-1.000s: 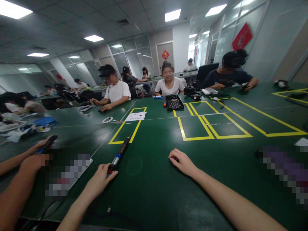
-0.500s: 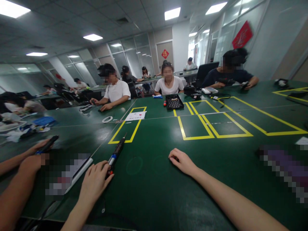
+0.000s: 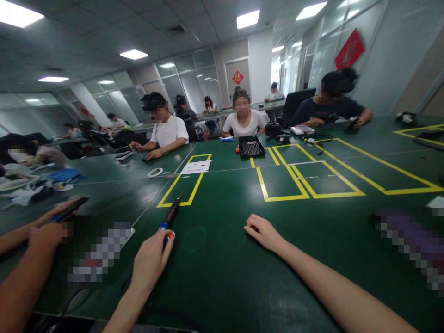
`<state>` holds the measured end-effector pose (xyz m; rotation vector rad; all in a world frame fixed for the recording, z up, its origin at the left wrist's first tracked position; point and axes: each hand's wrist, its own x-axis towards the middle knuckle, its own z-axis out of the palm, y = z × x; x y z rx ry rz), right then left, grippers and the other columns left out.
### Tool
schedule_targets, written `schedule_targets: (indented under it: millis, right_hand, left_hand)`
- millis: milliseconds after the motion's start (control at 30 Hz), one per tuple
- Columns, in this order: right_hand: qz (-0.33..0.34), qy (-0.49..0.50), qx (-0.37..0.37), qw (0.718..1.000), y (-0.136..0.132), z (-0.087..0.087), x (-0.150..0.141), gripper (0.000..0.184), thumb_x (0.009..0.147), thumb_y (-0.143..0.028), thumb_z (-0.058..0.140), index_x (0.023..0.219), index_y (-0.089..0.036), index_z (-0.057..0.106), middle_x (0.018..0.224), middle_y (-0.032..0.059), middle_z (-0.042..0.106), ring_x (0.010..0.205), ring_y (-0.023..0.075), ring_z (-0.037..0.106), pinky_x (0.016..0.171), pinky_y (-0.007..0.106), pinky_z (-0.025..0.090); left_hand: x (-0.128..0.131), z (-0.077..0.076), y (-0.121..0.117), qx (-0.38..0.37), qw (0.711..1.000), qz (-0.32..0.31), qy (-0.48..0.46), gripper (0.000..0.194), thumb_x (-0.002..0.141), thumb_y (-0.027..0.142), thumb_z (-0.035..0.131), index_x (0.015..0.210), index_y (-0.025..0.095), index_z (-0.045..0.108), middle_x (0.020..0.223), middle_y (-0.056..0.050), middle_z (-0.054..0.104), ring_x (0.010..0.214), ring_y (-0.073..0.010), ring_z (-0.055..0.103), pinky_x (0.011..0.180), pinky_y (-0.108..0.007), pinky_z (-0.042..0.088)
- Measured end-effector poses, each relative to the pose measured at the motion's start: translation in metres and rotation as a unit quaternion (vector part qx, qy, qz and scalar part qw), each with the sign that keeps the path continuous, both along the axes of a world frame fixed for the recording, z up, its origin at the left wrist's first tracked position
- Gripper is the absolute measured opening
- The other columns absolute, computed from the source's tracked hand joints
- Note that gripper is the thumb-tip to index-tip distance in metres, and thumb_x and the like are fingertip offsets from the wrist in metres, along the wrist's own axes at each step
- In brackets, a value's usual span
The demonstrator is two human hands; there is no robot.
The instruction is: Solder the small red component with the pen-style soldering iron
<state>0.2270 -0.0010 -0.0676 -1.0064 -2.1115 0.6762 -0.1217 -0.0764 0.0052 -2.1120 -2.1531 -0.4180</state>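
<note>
My left hand [image 3: 151, 254] is closed, with a small red-orange and white thing [image 3: 170, 235] showing between thumb and fingers. Its kind is mostly hidden. The fingers lie over the rear of a black electric screwdriver [image 3: 171, 212] with a blue band, whose thin bit points away from me on the green table. I cannot tell whether the fingers also touch its body. To the right, my right hand [image 3: 263, 232] rests on the table with its fingers loosely curled in; nothing shows in it.
Yellow tape rectangles [image 3: 286, 199] mark the table [image 3: 215, 277]. A black tray [image 3: 252, 147] stands beyond, before a seated person. White paper [image 3: 196, 167] and a white ring [image 3: 155, 172] lie left of it. At my left, another person's hands [image 3: 48, 231] hold a dark tool [image 3: 71, 209].
My left hand has moved right and forward along the screwdriver, carrying the red-orange thing and covering more of the handle. The screwdriver and my right hand stay nearly in place.
</note>
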Motion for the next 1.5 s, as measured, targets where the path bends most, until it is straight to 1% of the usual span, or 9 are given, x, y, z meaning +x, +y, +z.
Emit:
schedule_targets:
  millis: [167,233,333,467,633,800,933,1267,1500]
  right_hand:
    - [-0.003,0.062,-0.058,0.996,0.002,0.0,-0.001,0.02,0.09,-0.026,0.053,0.072,-0.017,0.053,0.071,-0.0007,0.053,0.065,0.0126,0.049,0.061,0.024,0.036]
    - [0.015,0.121,-0.118,0.985,0.001,0.002,-0.001,0.013,0.089,-0.029,0.055,0.083,-0.017,0.056,0.072,-0.0011,0.055,0.065,0.0123,0.051,0.061,0.023,0.038]
    - [0.059,0.211,-0.2,0.955,0.001,0.005,0.0,0.023,0.087,-0.039,0.057,0.094,-0.017,0.056,0.074,0.0003,0.059,0.068,0.0132,0.055,0.065,0.025,0.043]
    - [0.118,0.286,-0.264,0.914,0.001,0.011,0.002,0.034,0.084,-0.048,0.06,0.096,-0.016,0.057,0.078,0.003,0.063,0.07,0.0138,0.058,0.068,0.028,0.045]
    - [0.124,0.294,-0.29,0.902,0.001,0.013,0.002,0.037,0.08,-0.05,0.065,0.091,-0.016,0.057,0.078,0.0036,0.066,0.068,0.0134,0.059,0.068,0.028,0.046]
    - [0.086,0.307,-0.259,0.912,0.005,0.004,-0.001,0.037,0.08,-0.049,0.066,0.091,-0.015,0.057,0.074,0.0011,0.062,0.066,0.0122,0.057,0.064,0.026,0.045]
    - [0.06,0.314,-0.245,0.915,0.009,-0.003,0.0,0.039,0.078,-0.048,0.068,0.096,-0.017,0.054,0.07,-0.0018,0.059,0.064,0.0119,0.056,0.061,0.025,0.044]
    - [0.041,0.264,-0.221,0.938,0.012,-0.005,0.003,0.035,0.077,-0.047,0.068,0.092,-0.016,0.059,0.081,0.0024,0.063,0.073,0.0144,0.059,0.068,0.027,0.047]
    - [0.062,0.188,-0.2,0.96,0.007,0.0,0.004,0.024,0.079,-0.037,0.067,0.089,-0.015,0.063,0.075,0.0018,0.064,0.064,0.0128,0.056,0.061,0.025,0.044]
  left_hand:
    - [0.082,0.006,0.023,-0.082,0.959,-0.141,-0.23,0.037,0.092,0.046,0.034,0.112,0.023,0.056,0.104,-0.007,0.064,0.095,-0.0204,0.06,0.086,-0.034,0.046]
    - [0.113,0.004,0.035,-0.116,0.924,-0.203,-0.304,0.038,0.093,0.045,0.035,0.114,0.022,0.057,0.098,-0.006,0.063,0.088,-0.017,0.059,0.082,-0.03,0.046]
    - [0.147,-0.002,0.054,-0.188,0.852,-0.269,-0.407,0.042,0.091,0.043,0.042,0.125,0.019,0.051,0.081,-0.001,0.058,0.073,-0.0125,0.055,0.072,-0.026,0.045]
    - [0.164,-0.012,0.072,-0.263,0.77,-0.295,-0.501,0.051,0.089,0.041,0.049,0.133,0.016,0.043,0.071,0.003,0.051,0.066,-0.01,0.051,0.064,-0.024,0.041]
    - [0.17,-0.025,0.077,-0.29,0.739,-0.263,-0.548,0.055,0.085,0.044,0.055,0.131,0.015,0.045,0.066,0.004,0.054,0.061,-0.0088,0.05,0.062,-0.024,0.038]
    - [0.174,-0.034,0.077,-0.29,0.736,-0.191,-0.582,0.039,0.079,0.045,0.063,0.1,0.012,0.056,0.074,-0.002,0.062,0.065,-0.0103,0.056,0.065,-0.026,0.044]
    - [0.174,-0.035,0.078,-0.26,0.745,-0.211,-0.577,0.032,0.077,0.042,0.066,0.086,0.013,0.056,0.075,-0.002,0.062,0.068,-0.0109,0.057,0.07,-0.027,0.045]
    - [0.17,-0.031,0.071,-0.112,0.859,-0.293,-0.405,0.012,0.08,0.025,0.058,0.09,0.019,0.059,0.089,-0.002,0.059,0.081,-0.0134,0.055,0.076,-0.026,0.044]
    - [0.164,-0.023,0.064,-0.115,0.893,-0.312,-0.303,0.008,0.082,0.021,0.054,0.089,0.02,0.058,0.09,-0.002,0.058,0.081,-0.0141,0.056,0.077,-0.027,0.044]
